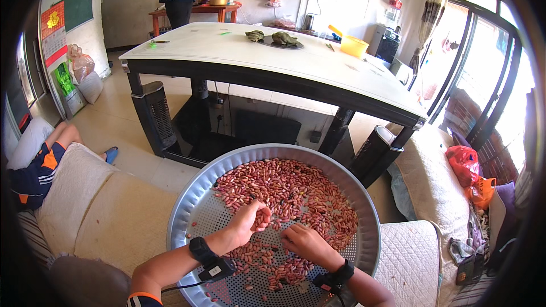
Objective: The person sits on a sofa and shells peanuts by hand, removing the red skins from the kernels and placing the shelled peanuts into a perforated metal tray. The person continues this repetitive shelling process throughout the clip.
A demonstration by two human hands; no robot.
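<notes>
A large round metal tray [371, 204] with a perforated base lies before me, holding many reddish shelled peanuts or beans [273, 179]; I cannot tell which. Over its middle, my left hand [251, 219] is cupped around several of them, its fingers curled up. Just right of it and slightly lower, my right hand [300, 241] is bent down close to the perforated base, its fingertips partly hidden. A bigger heap spreads across the far and right side, with a smaller one below my hands. A few dark pieces lie among them. Both wrists wear black straps with small devices.
Beyond the tray stands a white-topped table [204, 47] with a yellow plastic dipper [354, 46] and dark leafy bundles on a plate. Covered sofas [128, 204] flank me; bags [463, 164] lie on the right one. One person sits at left; another stands behind the table.
</notes>
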